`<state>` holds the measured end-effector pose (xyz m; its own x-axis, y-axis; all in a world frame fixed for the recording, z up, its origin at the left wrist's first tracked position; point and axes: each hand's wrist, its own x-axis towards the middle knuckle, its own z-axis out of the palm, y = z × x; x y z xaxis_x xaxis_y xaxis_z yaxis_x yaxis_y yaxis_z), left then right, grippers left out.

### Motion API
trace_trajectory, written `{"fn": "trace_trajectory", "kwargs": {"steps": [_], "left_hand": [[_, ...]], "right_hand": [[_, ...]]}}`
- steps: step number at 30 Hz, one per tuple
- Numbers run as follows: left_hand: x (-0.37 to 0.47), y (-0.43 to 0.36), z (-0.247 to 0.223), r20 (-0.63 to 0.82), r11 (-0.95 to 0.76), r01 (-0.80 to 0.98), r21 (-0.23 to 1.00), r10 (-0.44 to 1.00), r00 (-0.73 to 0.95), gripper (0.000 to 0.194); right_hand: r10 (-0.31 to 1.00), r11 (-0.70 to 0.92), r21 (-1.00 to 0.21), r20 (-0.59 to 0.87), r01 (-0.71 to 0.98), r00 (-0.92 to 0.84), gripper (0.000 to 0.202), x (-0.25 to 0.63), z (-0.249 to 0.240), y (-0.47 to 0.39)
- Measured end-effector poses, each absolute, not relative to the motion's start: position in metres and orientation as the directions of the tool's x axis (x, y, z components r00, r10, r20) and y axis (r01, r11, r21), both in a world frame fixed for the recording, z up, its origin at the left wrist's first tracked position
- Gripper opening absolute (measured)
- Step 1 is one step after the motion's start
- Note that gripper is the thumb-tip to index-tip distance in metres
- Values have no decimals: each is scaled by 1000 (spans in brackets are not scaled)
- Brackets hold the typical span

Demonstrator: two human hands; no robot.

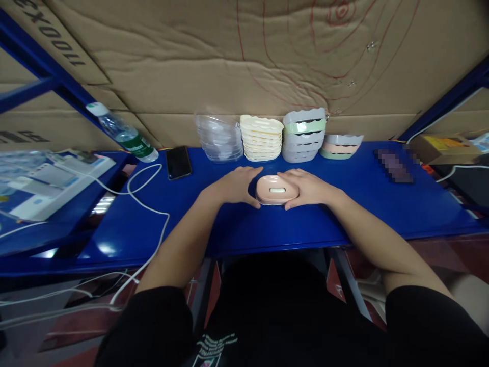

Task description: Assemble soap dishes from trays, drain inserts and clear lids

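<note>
A pink oval dish (269, 183) with a white slot-like mark in its middle is low over the blue tabletop, near its front edge. From the right, my right hand (307, 187) grips it, with the thumb on the near side and the fingers at the far side. My left hand (239, 184) is open at the dish's left side, thumb and fingers apart; whether the thumb touches the rim I cannot tell. Behind the dish stand stacks of wavy-rimmed trays: clear plastic ones (219, 138), cream ones (262, 137) and grey and green ones (304, 137).
A short stack of grey, pink and green trays (341, 147) is at the right. On the left are a black phone (179, 163), a water bottle (130, 136) and a white cable (168, 219). A cardboard wall (171, 66) closes off the back of the blue table (382, 204).
</note>
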<state>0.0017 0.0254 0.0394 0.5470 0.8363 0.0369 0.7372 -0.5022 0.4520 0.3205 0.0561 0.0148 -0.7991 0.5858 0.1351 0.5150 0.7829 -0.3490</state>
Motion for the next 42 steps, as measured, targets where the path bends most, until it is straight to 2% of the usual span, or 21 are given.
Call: {"fn": "trace_trajectory", "kwargs": {"steps": [3, 5, 7, 9, 12, 16, 19, 25, 31, 34, 37, 42], "left_hand": [[-17, 30, 67, 265, -477, 705, 525, 879, 397, 79], [-29, 37, 88, 487, -456, 756, 470, 848, 209, 51], [-40, 47, 106, 590, -371, 839, 398, 804, 76, 41], [-48, 58, 117, 584, -274, 899, 342, 811, 25, 45], [-57, 73, 121, 490, -172, 952, 253, 871, 28, 50], [-60, 80, 117, 358, -81, 982, 173, 934, 14, 40], [-61, 80, 118, 338, -61, 984, 168, 941, 1, 33], [-61, 87, 128, 315, -17, 978, 207, 948, -50, 23], [-69, 98, 136, 286, 4, 937, 349, 952, -111, 43], [-72, 100, 136, 294, -19, 917, 398, 950, -108, 43], [-74, 100, 135, 358, -59, 907, 418, 928, -104, 36], [-76, 95, 136, 544, -157, 867, 473, 826, -148, 28]], "right_hand": [[561, 806, -321, 149, 497, -814, 131, 321, 15, 56], [551, 816, -309, 156, 489, -820, 132, 321, 14, 57], [547, 819, -304, 162, 486, -821, 131, 321, 14, 57], [545, 822, -303, 168, 483, -822, 128, 322, 13, 58], [536, 828, -307, 189, 469, -823, 124, 323, 11, 59], [531, 831, -318, 206, 456, -822, 121, 323, 10, 59], [533, 828, -326, 201, 457, -822, 121, 322, 10, 59], [540, 825, -323, 206, 464, -816, 121, 322, 11, 58], [540, 824, -323, 198, 465, -818, 120, 322, 13, 58], [542, 820, -333, 194, 465, -818, 120, 322, 14, 58], [536, 822, -340, 191, 457, -822, 120, 322, 14, 58], [530, 826, -340, 198, 450, -824, 123, 323, 14, 59]]}}
